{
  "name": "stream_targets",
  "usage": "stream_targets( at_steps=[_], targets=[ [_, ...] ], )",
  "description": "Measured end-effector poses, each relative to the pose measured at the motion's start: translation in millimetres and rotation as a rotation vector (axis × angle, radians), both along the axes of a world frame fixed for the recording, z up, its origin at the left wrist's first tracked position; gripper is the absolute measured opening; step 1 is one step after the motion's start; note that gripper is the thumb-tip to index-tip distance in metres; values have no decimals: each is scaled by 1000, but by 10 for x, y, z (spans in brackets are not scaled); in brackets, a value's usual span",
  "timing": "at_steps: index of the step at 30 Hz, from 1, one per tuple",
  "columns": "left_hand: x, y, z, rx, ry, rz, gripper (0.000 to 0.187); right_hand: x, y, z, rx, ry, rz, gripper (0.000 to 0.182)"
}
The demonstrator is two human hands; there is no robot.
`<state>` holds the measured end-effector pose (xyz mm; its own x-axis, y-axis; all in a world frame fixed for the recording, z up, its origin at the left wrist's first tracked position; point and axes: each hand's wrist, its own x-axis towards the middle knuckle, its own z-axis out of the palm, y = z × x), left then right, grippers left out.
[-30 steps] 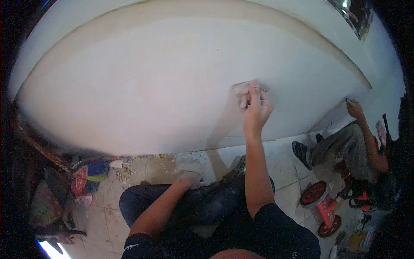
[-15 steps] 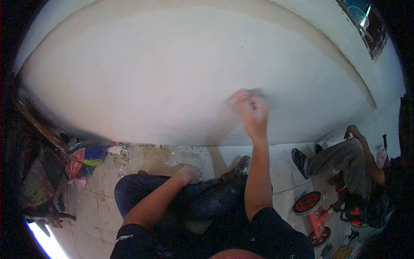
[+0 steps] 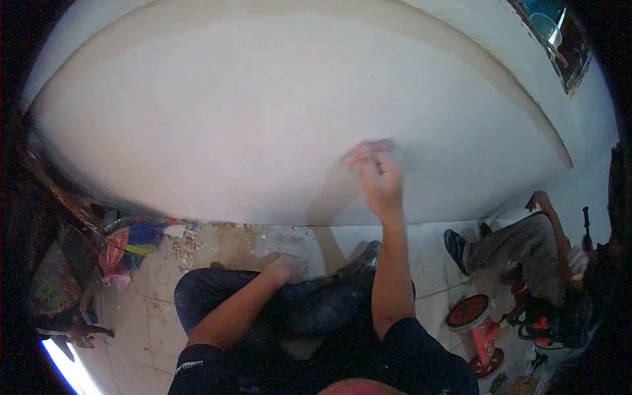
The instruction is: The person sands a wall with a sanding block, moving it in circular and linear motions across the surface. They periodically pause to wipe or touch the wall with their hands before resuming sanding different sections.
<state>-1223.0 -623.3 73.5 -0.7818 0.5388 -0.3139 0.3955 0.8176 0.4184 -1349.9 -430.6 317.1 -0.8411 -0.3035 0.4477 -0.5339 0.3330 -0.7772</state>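
Sandpaper [image 3: 385, 149] pressed flat on the white wall [image 3: 230, 118], lower right of centre, under my right hand [image 3: 378, 178]; fingers clamped on it, blurred. Left hand [image 3: 284, 268] rests on my knee [image 3: 217, 289], fingers curled loosely, holding nothing. Tiled floor [image 3: 197, 253] gritty along the wall base. Another person's hand [image 3: 536, 199] touches the wall at right, red wheeled toy [image 3: 480, 329] beside them.

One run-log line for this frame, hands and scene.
right hand: pressing a small pad on white wall | left hand: resting on own leg | co-worker: seated at right near red wheeled toy
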Motion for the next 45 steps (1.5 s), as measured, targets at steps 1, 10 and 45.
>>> stream_targets(
  at_steps=[1, 10, 45],
  targets=[
    [45, -15, 10, 145, -97, 133, 27, 3, -9, 50, -195, 125, -160, 37],
    [9, 11, -93, 12, -53, 62, 33, 5, -31, -32, -32, 89, -92, 39],
    [30, 49, 128, 123, 0, 248, 31, -109, 164, 272, -722, -166, -15, 47]
  ],
)
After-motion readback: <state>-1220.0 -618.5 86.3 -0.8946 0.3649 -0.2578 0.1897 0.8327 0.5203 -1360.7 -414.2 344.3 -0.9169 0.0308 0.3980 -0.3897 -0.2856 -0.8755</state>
